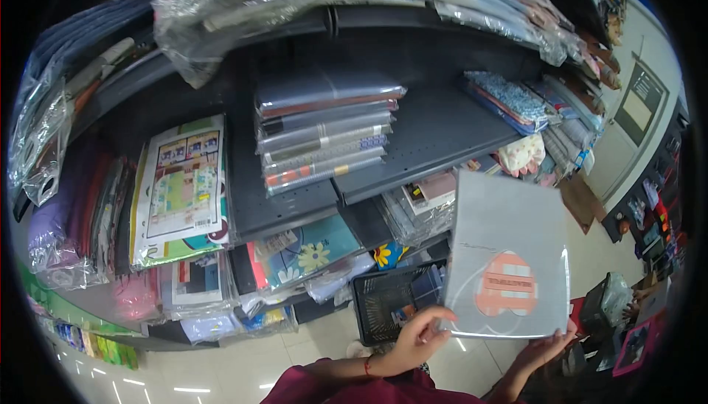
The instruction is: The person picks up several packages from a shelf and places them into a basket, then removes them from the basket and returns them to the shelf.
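Observation:
A flat grey package in clear plastic [479, 220], printed with a coral heart-like shape, is held up between my two hands at the lower right. My left hand [422, 336] grips its lower left corner, thumb and fingers pinched on the edge. Around the lower right corner, my right hand [544, 351] has its fingers closed, partly hidden behind the package. A black plastic basket [359, 308] stands on the floor just left of the package, with some packaged items inside. Behind it, the dark shelf [435, 127] carries a stack of folded, plastic-wrapped packages [324, 138].
Wrapped packages [310, 6] line the upper shelf. Colourful printed packs [181, 190] stand at the left, and a floral pack [306, 253] lies on the lower shelf. Blue patterned packs [505, 98] sit on the right. Beyond are a white door [627, 109] and a tiled floor [243, 371].

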Tool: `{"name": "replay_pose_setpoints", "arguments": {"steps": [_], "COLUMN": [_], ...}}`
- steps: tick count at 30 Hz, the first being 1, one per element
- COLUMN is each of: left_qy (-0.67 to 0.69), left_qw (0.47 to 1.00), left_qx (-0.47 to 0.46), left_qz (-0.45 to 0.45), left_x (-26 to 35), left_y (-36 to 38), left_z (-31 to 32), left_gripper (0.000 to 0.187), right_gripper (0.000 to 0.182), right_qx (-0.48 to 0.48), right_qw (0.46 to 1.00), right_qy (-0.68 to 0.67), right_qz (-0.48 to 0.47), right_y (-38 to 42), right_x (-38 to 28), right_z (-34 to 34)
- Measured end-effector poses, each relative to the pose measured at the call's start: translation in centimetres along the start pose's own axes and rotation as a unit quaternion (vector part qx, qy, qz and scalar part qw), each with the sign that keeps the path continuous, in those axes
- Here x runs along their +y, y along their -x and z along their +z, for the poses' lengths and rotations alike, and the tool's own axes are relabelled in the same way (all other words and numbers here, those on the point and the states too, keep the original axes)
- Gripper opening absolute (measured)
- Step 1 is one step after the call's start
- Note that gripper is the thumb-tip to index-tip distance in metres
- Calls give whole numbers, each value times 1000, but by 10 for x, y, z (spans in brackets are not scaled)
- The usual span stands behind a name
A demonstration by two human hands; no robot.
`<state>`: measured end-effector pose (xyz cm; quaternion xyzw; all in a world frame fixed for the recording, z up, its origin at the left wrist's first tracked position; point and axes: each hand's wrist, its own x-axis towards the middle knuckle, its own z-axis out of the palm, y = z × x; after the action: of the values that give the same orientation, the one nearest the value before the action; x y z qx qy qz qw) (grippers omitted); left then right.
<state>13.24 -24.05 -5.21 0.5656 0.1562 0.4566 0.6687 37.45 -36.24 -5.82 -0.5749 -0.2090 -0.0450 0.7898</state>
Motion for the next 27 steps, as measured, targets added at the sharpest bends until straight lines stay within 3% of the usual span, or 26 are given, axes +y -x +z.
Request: {"name": "replay_pose_setpoints", "arguments": {"steps": [2,4,6,9,11,15,17,20,22,25,27], "left_qy": [-40,-63,-67,-177,-253,-250,-199,-279,-343,-580,-568], "left_qw": [993,978,959,921,893,864,900,892,878,681,698], "left_qx": [-31,-33,-17,40,109,191,232,264,278,321,319], "left_qz": [109,194,275,344,356,392,310,238,183,311,296], "left_x": [19,40,57,95,111,139,160,179,201,196,194], "left_y": [1,-1,-4,-10,-9,-37,-62,-99,-108,-135,-148], "left_z": [-6,-15,-25,-50,-66,-102,-119,-159,-166,-199,-208], "left_gripper": [26,23,22,24,25,21,15,17,19,21,24], "right_gripper": [50,34,35,38,41,32,27,32,35,40,46], "right_qx": [-9,-6,-18,-85,-146,-275,-313,-372,-385,-404,-439], "right_qw": [996,985,987,982,968,931,921,915,914,909,894], "right_qy": [14,-19,-76,-165,-201,-239,-228,-140,-103,-84,-83], "right_qz": [-87,-169,-138,-26,32,10,49,-64,-71,-68,-20], "right_y": [3,6,9,17,22,20,21,4,-3,-12,-21], "right_x": [-9,-25,-38,-58,-69,-66,-65,-47,-54,-52,-38], "right_z": [1,33,59,111,151,238,283,340,367,408,439]}}
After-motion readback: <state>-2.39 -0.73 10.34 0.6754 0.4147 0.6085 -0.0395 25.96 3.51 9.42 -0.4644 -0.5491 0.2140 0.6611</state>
